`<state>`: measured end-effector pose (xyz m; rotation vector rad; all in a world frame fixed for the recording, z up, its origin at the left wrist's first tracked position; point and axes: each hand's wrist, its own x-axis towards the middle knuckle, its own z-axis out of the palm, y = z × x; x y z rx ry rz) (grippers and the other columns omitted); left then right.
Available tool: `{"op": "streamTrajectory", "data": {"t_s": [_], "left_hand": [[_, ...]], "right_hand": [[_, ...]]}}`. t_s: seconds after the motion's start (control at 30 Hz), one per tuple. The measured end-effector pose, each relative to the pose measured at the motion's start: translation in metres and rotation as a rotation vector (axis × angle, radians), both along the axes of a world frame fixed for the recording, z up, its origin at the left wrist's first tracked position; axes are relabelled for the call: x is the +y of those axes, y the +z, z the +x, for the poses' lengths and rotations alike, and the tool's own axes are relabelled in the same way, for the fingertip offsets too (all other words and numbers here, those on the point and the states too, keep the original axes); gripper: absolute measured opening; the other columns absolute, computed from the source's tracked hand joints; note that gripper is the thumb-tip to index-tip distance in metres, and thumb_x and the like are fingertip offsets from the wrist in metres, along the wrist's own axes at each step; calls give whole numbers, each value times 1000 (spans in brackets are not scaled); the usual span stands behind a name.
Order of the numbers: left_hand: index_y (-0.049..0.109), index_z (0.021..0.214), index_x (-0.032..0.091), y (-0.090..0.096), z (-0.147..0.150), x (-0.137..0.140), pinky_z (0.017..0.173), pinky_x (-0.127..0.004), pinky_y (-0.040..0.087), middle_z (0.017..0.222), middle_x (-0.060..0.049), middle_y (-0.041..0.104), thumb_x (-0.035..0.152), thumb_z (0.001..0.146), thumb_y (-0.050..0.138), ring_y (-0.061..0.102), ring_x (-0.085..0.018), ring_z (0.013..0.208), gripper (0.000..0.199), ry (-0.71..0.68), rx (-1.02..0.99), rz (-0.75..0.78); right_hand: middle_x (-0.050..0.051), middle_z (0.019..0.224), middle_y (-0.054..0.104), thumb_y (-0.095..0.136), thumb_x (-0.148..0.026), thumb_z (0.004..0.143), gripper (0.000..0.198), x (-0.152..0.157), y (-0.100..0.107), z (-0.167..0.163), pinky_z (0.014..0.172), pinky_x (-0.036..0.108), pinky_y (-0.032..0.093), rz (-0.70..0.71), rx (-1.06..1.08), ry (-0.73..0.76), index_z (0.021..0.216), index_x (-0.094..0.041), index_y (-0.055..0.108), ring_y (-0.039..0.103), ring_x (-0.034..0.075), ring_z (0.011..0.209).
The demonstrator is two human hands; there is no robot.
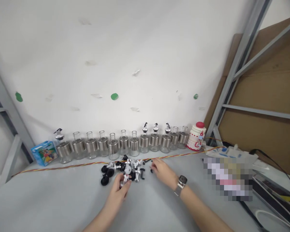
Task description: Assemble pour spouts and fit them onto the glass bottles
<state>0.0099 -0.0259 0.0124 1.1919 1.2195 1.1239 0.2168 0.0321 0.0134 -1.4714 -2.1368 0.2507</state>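
Head cam: silver pourer spout (126, 178) pinched btwn thumb & fingers of L hand (119, 189), at near edge of a pile of black & silver pourer parts (122, 167) on grey table (62, 199). R hand (162, 172) has fingers curled in by a small black part (151, 171), can't tell if gripped. Behind: row of glass bottles (113, 146) w/ metal sleeves.
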Motion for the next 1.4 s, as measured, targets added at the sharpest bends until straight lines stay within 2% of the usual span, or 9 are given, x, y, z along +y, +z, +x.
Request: {"op": "streamTrajectory", "data": {"t_s": [0.2,0.43,0.73,0.97,1.07,1.17,1.23,1.3,1.4], "left_hand": [[45,85,18,-7,-1,3,37,-17,23,63,7,42,46,60,57,32,-4,39,39,44,-8,29],[42,90,21,-1,1,1,37,-16,24,71,4,49,48,56,58,43,-6,44,46,61,-39,-102],[42,99,18,-3,4,-3,34,-16,21,71,2,48,48,59,54,41,-7,44,51,-8,-6,-98],[47,93,18,-4,4,-5,34,-15,22,61,6,48,50,59,58,38,-5,40,48,-30,-23,-81],[48,92,17,6,4,-6,34,-16,20,43,11,36,52,60,58,31,-5,34,49,-63,-8,-57],[49,91,16,11,4,-5,33,-16,19,40,12,33,57,59,58,28,-4,31,53,-111,-12,-32],[50,87,16,9,4,-4,32,-17,19,44,10,37,58,58,59,30,-4,31,52,-139,-25,-14],[50,82,16,5,3,-4,32,-16,20,49,9,40,58,59,58,31,-3,32,48,-154,-38,-9],[50,74,17,0,3,-3,32,-16,21,51,9,40,56,63,58,33,-3,34,42,-147,-50,7]], "right_hand": [[10,94,51,38,-4,78,24,9,3,20,84,29,35,57,56,-79,92,-13,56,48,19,91],[7,92,54,41,2,71,32,11,-7,24,84,28,35,-10,46,27,90,-15,60,48,19,92],[5,78,52,45,0,68,19,11,-9,19,75,28,38,-105,158,9,69,-15,57,50,17,75],[5,76,56,48,-5,70,13,7,3,7,70,29,42,-214,425,-9,77,-14,55,54,16,73],[3,75,59,58,-18,71,13,-8,20,-4,64,26,44,-385,658,112,84,-14,55,57,13,67],[1,75,61,71,-22,60,27,-29,31,-18,65,24,43,-793,1110,321,83,-14,59,56,10,63],[1,70,61,76,-19,53,29,-40,30,-28,62,23,42,-999,1239,354,77,-12,60,55,8,60],[1,67,61,78,-15,49,30,-45,26,-35,61,23,41,-1098,1278,336,73,-11,60,56,8,58],[1,67,61,78,-13,47,31,-47,21,-41,61,24,41,-1136,1318,315,71,-11,59,57,9,57]]}}
